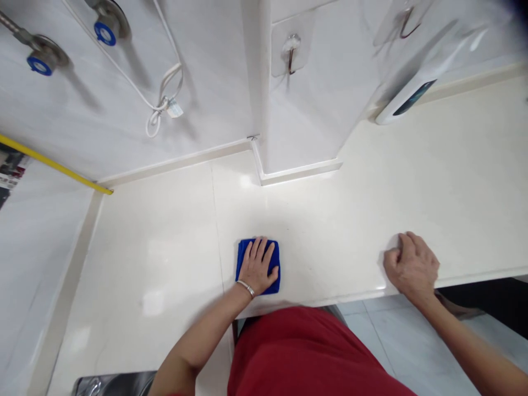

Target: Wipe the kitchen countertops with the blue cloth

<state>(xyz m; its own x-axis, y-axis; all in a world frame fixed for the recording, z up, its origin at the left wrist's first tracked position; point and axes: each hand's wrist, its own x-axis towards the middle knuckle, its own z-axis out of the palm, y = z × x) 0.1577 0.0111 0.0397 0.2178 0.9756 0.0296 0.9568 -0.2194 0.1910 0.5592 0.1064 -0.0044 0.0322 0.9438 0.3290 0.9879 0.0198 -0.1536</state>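
My left hand [256,267] lies flat with its fingers spread on a folded blue cloth [270,287], which rests on the cream countertop [165,231]. A silver bracelet [246,288] circles that wrist. Further right, near the counter's front edge, my right hand [412,264] is curled into a fist and leans on the surface. Nothing shows in its fingers. The palm side of both hands is hidden.
A wall pillar [305,110] with a hook [291,55] juts out at the back. A white device with a dark panel [406,102] stands at right. Valves [43,60], a white cord [163,104] and a yellow pipe [53,165] are at left. A metal-rimmed fixture [113,385] shows at bottom left.
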